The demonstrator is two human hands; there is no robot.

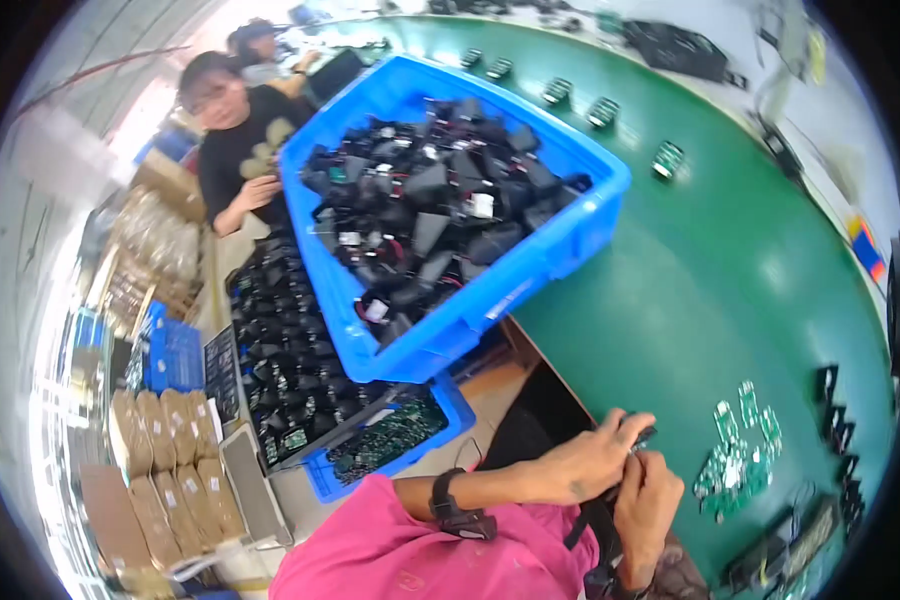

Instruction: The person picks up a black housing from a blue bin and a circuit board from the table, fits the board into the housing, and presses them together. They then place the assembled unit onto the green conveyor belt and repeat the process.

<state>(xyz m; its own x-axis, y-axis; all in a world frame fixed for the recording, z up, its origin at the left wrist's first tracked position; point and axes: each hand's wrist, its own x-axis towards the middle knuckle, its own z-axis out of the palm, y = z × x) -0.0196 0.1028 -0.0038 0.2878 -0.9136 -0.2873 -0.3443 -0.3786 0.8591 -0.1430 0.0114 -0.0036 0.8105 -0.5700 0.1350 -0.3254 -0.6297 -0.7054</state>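
My left hand (602, 458) reaches in from the left, a black band on its wrist, fingers closed on a small black part (645, 437). Just below it, my right hand (652, 498) is also closed, its fingertips meeting the same part. Fingers cover most of the part, so its exact kind cannot be made out. Both hands are at the near edge of a green-topped table (660, 300). To their right lies a loose pile of green circuit boards (735, 480).
A large blue bin (570, 235) of black wired housings (430, 190) stands ahead. Below it sit a smaller blue bin (460, 410) of boards and rows of black parts (280, 320). Single boards (668, 160) line the table's far side; black pieces (838, 425) the right. A co-worker (245, 140) is at back left.
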